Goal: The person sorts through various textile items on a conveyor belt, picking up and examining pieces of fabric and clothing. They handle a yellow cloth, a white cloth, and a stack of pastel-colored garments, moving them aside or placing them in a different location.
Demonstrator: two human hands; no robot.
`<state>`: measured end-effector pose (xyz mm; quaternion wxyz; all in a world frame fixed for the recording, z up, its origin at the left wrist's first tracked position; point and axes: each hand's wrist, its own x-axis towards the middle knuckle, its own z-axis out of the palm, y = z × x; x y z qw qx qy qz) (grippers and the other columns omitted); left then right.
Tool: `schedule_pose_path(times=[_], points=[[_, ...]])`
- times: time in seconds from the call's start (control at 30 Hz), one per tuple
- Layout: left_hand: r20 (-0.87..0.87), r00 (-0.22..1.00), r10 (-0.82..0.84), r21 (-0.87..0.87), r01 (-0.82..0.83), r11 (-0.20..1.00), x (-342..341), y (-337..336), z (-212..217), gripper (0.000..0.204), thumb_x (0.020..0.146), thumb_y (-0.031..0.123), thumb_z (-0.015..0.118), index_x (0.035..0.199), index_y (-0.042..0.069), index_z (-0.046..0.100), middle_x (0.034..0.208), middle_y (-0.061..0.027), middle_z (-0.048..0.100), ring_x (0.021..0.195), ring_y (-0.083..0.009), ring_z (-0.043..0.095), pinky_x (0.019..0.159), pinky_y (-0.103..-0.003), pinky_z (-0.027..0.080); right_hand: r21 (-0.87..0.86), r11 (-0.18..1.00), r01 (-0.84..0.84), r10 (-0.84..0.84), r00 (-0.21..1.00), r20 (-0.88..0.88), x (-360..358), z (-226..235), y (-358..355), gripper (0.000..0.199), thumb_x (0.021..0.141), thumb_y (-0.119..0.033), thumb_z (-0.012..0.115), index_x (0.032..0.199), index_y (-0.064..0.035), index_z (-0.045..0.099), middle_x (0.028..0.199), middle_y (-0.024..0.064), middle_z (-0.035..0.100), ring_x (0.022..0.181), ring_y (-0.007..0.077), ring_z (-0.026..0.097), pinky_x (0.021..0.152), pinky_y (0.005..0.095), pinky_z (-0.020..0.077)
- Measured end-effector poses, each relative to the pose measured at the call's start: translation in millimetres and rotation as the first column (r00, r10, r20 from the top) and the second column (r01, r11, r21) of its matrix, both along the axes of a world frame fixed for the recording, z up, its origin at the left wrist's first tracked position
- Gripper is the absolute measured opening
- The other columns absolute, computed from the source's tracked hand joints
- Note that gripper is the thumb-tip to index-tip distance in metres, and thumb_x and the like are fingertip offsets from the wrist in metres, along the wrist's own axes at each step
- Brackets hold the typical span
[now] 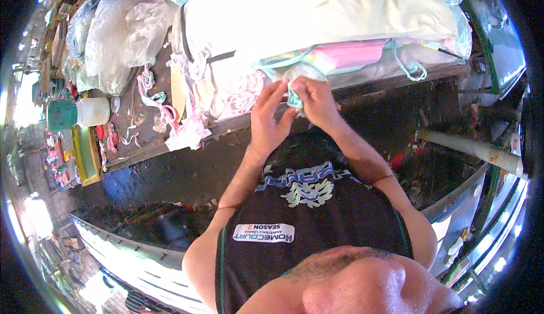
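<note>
Head view. Both hands meet at the near edge of the desk (396, 79). The left hand (269, 118) has its fingers spread and curled toward a small pale-teal cloth piece (294, 100). The right hand (317, 101) pinches that piece between thumb and fingertips, so its grip is closed on the fabric. The left grip is loose and partly open, with fingertips touching the piece from the side. The piece is held just off the desk edge, below a stack of pink and teal fabric (345, 53) that lies under a large cream sheet (317, 8).

Risk, as a judgement: the piece is small and held only at the fingertips. A slack pinch could let it fall into the dark gap (187, 172) between desk and body, where it would be hard to find. A teal cord loop (413, 67) hanging off the stack could also snag a finger.

Surroundings: tangled pink and white scraps (187, 127) lie just left of the hands, with clear plastic bags (113, 36) and a green-and-white container (76, 113) further left. A pale pipe (470, 147) crosses on the right, well apart. Nothing lies between the hands and the piece.
</note>
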<state>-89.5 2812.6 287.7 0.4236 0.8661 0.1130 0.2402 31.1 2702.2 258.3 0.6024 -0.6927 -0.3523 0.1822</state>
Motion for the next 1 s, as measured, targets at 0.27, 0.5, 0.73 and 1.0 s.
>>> schedule_pose_path(times=[0.27,0.5,0.73,1.0], points=[[0.126,0.992,0.023,0.314,-0.062,0.947,20,-57,-47,0.047,0.076,-0.001,0.080,0.122,0.008,0.075,0.115,-0.0116,0.070,0.095,-0.0291,0.069,0.085,-0.040,0.056,-0.132,0.990,-0.052,-0.021,0.867,-0.497,28,-68,-49,0.052,0.109,-0.042,0.052,0.087,0.0016,0.068,0.069,0.0050,0.061,0.070,0.0118,0.055,0.063,0.0364,0.0453],[-0.348,0.936,-0.056,-0.324,-0.064,0.944,27,-66,-12,0.067,0.094,0.005,0.070,0.157,0.010,0.046,0.080,-0.0067,0.069,0.066,-0.0160,0.065,0.060,-0.030,0.053,0.138,0.961,0.238,-0.119,0.810,-0.574,15,-92,-61,0.047,0.112,-0.043,0.045,0.123,-0.0010,0.063,0.095,0.0051,0.067,0.089,0.0126,0.060,0.080,0.0317,0.0518],[-0.115,0.876,-0.469,-0.784,0.209,0.584,21,-44,-25,0.077,0.108,0.023,0.059,0.169,0.023,0.012,0.075,-0.0018,0.061,0.055,-0.0102,0.054,0.051,-0.026,0.048,-0.019,0.975,-0.222,0.195,0.889,-0.414,7,-20,-79,0.029,0.099,-0.021,0.065,0.122,-0.0033,0.062,0.090,0.0118,0.068,0.082,0.0306,0.067,0.073,0.0428,0.0532],[-0.168,0.779,-0.604,-0.652,0.372,0.661,-12,-3,-28,0.061,0.105,0.013,0.060,0.162,0.018,0.039,0.102,-0.0032,0.073,0.074,-0.0093,0.069,0.059,-0.025,0.054,-0.017,0.949,-0.314,0.315,0.947,0.058,-3,-11,-69,0.017,0.080,-0.006,0.071,0.095,0.0014,0.068,0.098,0.0208,0.070,0.096,0.0442,0.067,0.082,0.0497,0.0544]])
